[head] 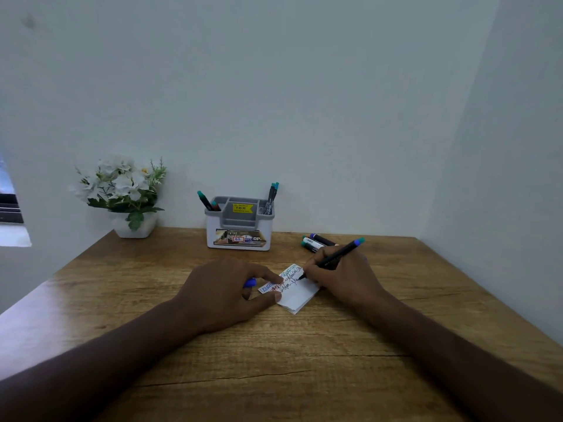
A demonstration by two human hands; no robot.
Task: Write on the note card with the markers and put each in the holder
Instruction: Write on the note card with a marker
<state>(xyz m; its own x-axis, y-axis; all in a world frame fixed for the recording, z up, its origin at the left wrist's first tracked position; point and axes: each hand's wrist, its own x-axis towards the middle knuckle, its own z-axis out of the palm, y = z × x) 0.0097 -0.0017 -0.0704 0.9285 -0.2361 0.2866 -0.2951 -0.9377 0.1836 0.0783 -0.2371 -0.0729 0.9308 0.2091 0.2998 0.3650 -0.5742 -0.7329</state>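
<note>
The right hand (341, 278) grips a black marker (333, 257), fingers curled round the barrel, tip touching the note card (297, 292) just left of the fingers. The left hand (225, 290) presses the card's left edge with fingertips and holds a blue cap (249, 282). Two loose markers (316, 242) lie just beyond the right hand. The holder (239, 228) stands farther back, against the wall. Bare table (274, 360) lies nearer than both hands.
</note>
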